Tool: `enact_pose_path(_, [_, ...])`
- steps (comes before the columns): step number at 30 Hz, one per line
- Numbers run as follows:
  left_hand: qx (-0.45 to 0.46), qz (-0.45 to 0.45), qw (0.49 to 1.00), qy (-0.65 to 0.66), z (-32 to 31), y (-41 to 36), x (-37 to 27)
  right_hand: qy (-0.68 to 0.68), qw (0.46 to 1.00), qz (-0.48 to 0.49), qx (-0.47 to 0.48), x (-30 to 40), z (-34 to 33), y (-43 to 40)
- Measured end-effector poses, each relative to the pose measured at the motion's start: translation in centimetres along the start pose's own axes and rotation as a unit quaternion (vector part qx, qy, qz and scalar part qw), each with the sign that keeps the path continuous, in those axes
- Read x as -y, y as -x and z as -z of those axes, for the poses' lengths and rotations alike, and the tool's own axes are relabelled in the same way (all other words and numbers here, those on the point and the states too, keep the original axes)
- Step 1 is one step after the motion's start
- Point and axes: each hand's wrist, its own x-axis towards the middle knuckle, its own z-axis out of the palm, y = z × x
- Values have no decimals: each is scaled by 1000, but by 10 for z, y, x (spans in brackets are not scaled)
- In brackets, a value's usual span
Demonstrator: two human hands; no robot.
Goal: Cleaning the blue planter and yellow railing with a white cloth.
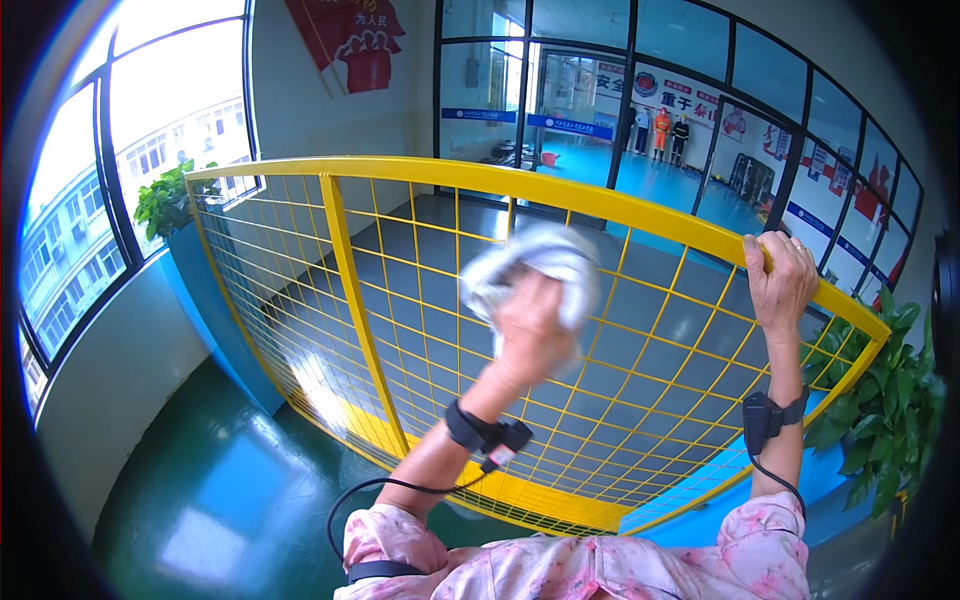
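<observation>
A bunched white cloth (566,255), blurred as in motion, is in my left hand (529,319). That hand is in front of the wire mesh (420,285) of a yellow metal fence panel; whether the cloth touches the wires I cannot tell. My right hand (784,281) grips the yellow top rail (570,196) near its right end, with the thumb on the near side. An upright yellow post (360,315) divides the mesh to the left of the cloth. Both wrists wear black straps with small devices and cables.
Blue planters (217,300) with leafy plants (874,397) stand at both ends of the panel. Beyond it, a black-framed glass partition (577,97) shows a room with suited figures. Windows (180,90) are on the left wall. The shiny green floor (240,480) lies on my side.
</observation>
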Motion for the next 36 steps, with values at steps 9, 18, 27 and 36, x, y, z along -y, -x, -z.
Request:
enact_pose_path(9, [-135,157,959,-192,70,-30,110,-1,1000,-16,-1,1,5,2])
enact_pose_path(18, [-94,286,952,55,41,-17,73,-1,999,-16,-29,-9,-3,4])
enact_pose_path(27, [189,286,818,463,-27,-16,-116,-309,948,68,-31,69,24,83])
enact_pose_path(36, [522,-37,839,150,-18,-68,-153,-291,955,-8,-53,22,45,115])
